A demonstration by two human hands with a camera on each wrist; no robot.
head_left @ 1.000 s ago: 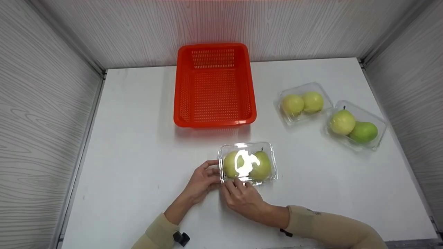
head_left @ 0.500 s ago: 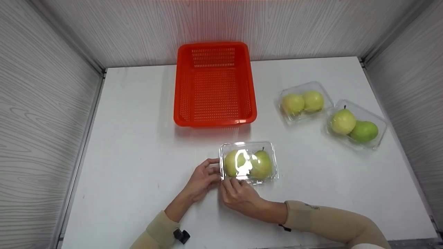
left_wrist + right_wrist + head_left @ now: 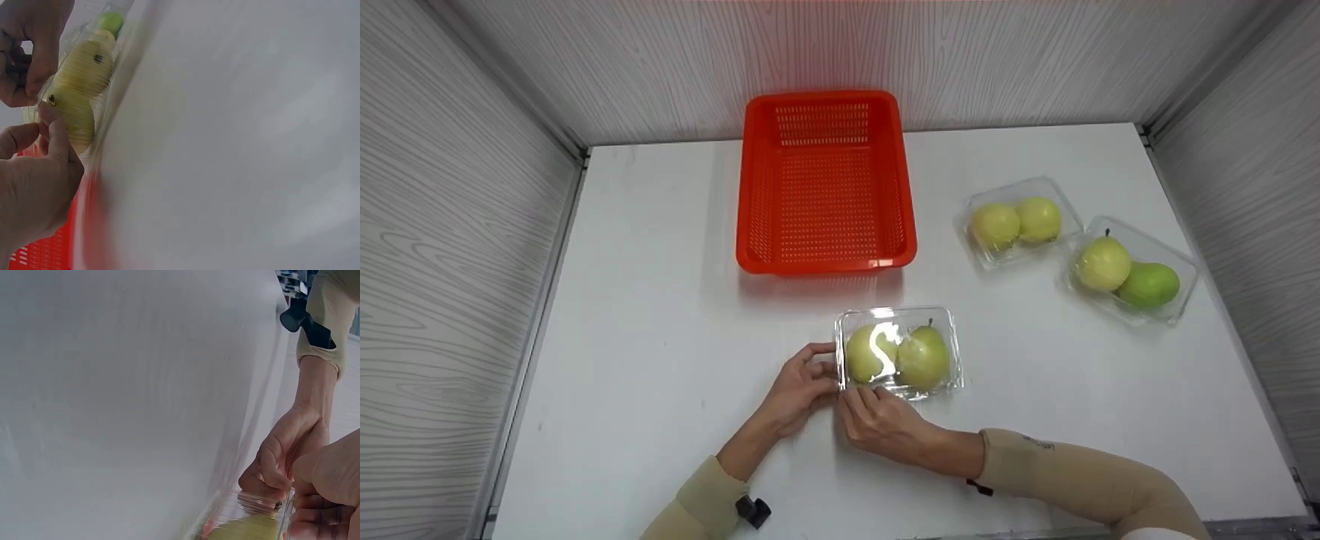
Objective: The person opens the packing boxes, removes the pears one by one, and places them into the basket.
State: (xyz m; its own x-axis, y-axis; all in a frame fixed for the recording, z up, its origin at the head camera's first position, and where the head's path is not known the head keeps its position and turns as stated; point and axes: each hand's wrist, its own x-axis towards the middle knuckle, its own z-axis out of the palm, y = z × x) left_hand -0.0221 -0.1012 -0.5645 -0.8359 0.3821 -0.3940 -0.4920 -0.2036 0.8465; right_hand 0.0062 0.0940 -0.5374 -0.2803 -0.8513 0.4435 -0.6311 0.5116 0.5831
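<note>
A clear plastic clamshell box (image 3: 956, 356) lies on the white table, its lid over two yellow-green pears (image 3: 924, 361); glare crosses the lid. My left hand (image 3: 799, 390) holds the box's left side, fingers along the wall and thumb close to the front corner. At the front left edge, my right hand (image 3: 881, 424) pinches the rim with curled fingers. The left wrist view has both the left hand (image 3: 42, 174) and the right hand (image 3: 31, 50) meeting at the box edge. Part of that edge is hidden behind the fingers in the right wrist view.
An orange-red plastic basket (image 3: 750, 202) stands behind the box, near the back wall. Two more clear boxes lie at the right: one box (image 3: 986, 196) with two pale yellow fruits, another box (image 3: 1177, 266) with a pear and a greener fruit. Panels enclose the table.
Box and hands have barely moved, shifting slightly away from me in view. The glare on the lid has changed shape. Both hands keep their hold at the front left corner.
</note>
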